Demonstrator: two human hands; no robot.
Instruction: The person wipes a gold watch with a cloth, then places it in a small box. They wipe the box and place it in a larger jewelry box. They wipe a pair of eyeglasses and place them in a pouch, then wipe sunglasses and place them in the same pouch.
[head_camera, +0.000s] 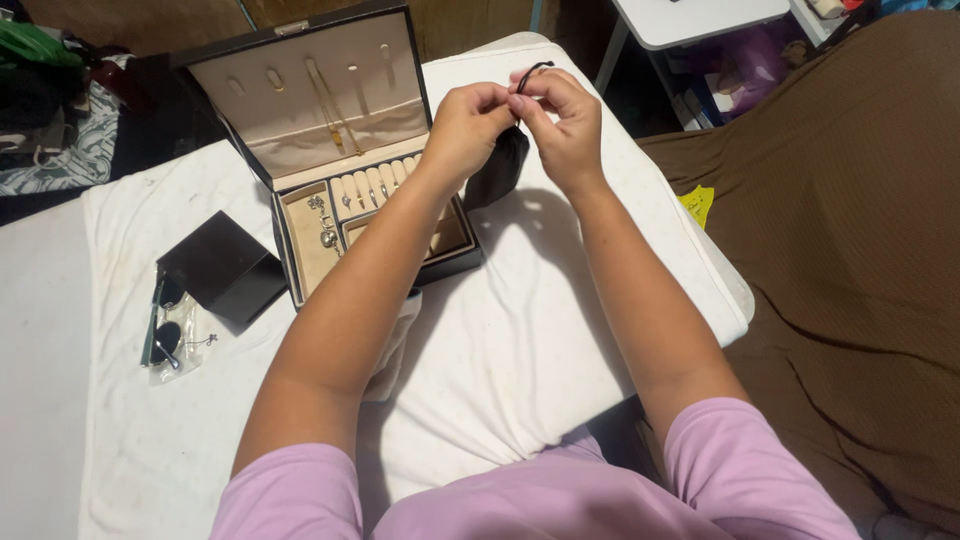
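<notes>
I held the small black pouch (498, 165) between both hands, my left hand (468, 125) and right hand (562, 118) pinched together on its drawstring (533, 70). It hung just below my fingertips, above the open jewelry box (340, 170). I judged I was working the cord at its mouth, which needed a steady, gentle pull.

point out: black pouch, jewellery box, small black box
black pouch (497, 170), head view, its body below the hands.
jewellery box (315, 100), head view, open lid's lining.
small black box (222, 268), head view, top face.

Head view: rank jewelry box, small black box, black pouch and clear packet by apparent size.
1. Open jewelry box, clearly largest.
2. Small black box.
3. Unsure: black pouch and clear packet look alike. The pouch hangs partly hidden behind the left hand and right hand, which hold it at the top, so I won't rank them.
</notes>
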